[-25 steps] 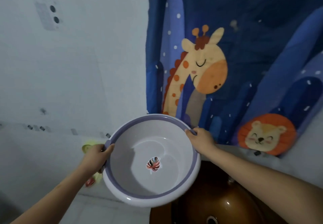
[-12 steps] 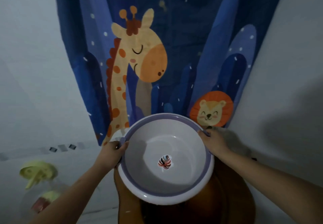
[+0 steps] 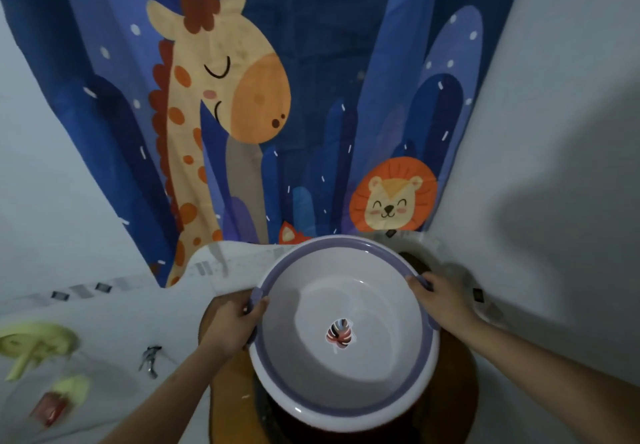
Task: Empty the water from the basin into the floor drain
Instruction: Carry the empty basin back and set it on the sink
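A round white basin (image 3: 377, 378) with a purple rim and a leaf sticker on its bottom is held level in front of me. My left hand (image 3: 235, 326) grips its left rim and my right hand (image 3: 440, 300) grips its right rim. A shallow layer of water seems to lie in the bottom, though it is hard to tell. The basin hovers over a large brown vessel (image 3: 228, 398). No floor drain is visible.
A blue curtain (image 3: 311, 80) with a giraffe and a lion hangs straight ahead. White walls stand on the left and right (image 3: 554, 132). A yellow-green object (image 3: 31, 343) and a small metal fitting (image 3: 150, 360) sit at the lower left.
The view has swung to the right and the basin has moved with both hands from beside the brown vessel to directly above it. Both grips are unchanged.
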The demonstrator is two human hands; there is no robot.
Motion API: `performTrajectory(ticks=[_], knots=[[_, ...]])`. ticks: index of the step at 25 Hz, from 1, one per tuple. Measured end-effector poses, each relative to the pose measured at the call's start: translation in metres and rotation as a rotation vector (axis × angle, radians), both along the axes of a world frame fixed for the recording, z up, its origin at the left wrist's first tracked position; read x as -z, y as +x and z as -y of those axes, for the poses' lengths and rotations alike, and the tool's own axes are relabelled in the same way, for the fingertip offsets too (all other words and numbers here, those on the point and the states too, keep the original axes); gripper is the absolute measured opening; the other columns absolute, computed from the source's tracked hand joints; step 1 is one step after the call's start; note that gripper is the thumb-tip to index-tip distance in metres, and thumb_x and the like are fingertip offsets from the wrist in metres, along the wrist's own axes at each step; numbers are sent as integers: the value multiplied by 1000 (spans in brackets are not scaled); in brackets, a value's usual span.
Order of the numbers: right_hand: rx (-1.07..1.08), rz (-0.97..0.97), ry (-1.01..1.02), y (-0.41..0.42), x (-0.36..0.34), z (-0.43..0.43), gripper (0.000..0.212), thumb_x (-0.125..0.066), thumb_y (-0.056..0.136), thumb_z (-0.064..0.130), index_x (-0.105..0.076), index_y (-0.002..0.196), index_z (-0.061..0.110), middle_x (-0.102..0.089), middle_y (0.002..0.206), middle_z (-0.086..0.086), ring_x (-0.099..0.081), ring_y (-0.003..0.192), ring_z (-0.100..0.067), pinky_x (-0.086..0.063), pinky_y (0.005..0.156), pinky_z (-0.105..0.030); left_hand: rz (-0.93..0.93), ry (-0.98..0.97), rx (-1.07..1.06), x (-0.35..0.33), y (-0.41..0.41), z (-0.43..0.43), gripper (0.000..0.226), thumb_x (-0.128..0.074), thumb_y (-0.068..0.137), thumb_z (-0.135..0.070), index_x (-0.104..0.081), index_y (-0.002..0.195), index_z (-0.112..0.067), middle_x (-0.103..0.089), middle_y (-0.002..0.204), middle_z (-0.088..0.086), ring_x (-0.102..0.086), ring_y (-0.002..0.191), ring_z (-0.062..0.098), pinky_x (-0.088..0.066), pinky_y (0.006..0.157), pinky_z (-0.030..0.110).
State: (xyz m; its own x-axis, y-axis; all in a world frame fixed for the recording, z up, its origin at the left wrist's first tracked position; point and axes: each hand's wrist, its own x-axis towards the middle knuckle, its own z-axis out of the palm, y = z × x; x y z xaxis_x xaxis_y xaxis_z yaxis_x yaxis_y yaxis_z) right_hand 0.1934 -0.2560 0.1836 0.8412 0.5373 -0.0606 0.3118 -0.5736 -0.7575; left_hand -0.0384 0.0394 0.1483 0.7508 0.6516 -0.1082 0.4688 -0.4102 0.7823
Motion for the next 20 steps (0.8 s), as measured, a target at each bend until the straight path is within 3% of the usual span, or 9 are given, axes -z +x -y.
performTrajectory(ticks=[3, 5, 10, 12, 14, 16, 20], knots=[[-20, -105, -78, -3, 28, 17, 45, -48, 97, 39, -51, 73, 0, -49, 65, -20, -50, 60, -24, -36, 59, -31, -50, -80, 23, 27, -12, 12, 51, -52, 88, -53, -56, 60, -10, -57, 42, 4, -54, 40, 12, -48, 47, 27], [-31, -165, -133, -6, 49, 25, 45, -47, 98, 39, -57, 83, -2, -55, 68, -17, -53, 61, -22, -39, 59, -29, -105, -134, 5, 45, -19, 21, 45, -53, 90, -51, -56, 65, -14, -58, 46, 1, -55, 45, 11, -47, 49, 25], [-91, -226, -288, -13, 91, 40, 28, -46, 98, 39, -58, 84, 18, -52, 63, 3, -48, 52, -6, -36, 50, -14, -348, -302, 9, 82, -31, 35, 46, -50, 93, -51, -65, 85, -8, -68, 67, 6, -61, 59, 15, -50, 54, 23], [-131, -265, -330, -14, 104, 44, 23, -46, 99, 38, -59, 91, 21, -56, 69, 5, -53, 58, -4, -38, 53, -12, -400, -366, 13, 95, -34, 39, 41, -51, 94, -47, -66, 95, -8, -72, 74, 7, -66, 60, 13, -53, 53, 22], [-153, -318, -365, -15, 117, 48, 19, -45, 99, 37, -58, 95, 23, -61, 78, 6, -60, 69, -3, -40, 58, -12, -436, -439, 37, 108, -37, 41, 27, -51, 96, -39, -64, 96, -15, -75, 74, -4, -69, 62, 5, -54, 54, 18], [-159, -357, -406, -16, 131, 49, 18, -46, 99, 36, -57, 93, 24, -62, 83, 6, -61, 76, -4, -41, 62, -14, -527, -510, 70, 119, -38, 40, 22, -51, 97, -37, -60, 94, -18, -74, 66, -6, -70, 59, 7, -55, 53, 21], [-190, -348, -506, -8, 155, 43, 26, -45, 100, 37, -48, 75, 30, -52, 69, 8, -51, 62, -2, -37, 55, -12, -718, -502, 116, 136, -36, 38, 21, -54, 95, -41, -55, 98, -20, -72, 85, 9, -70, 65, 16, -56, 53, 26]])
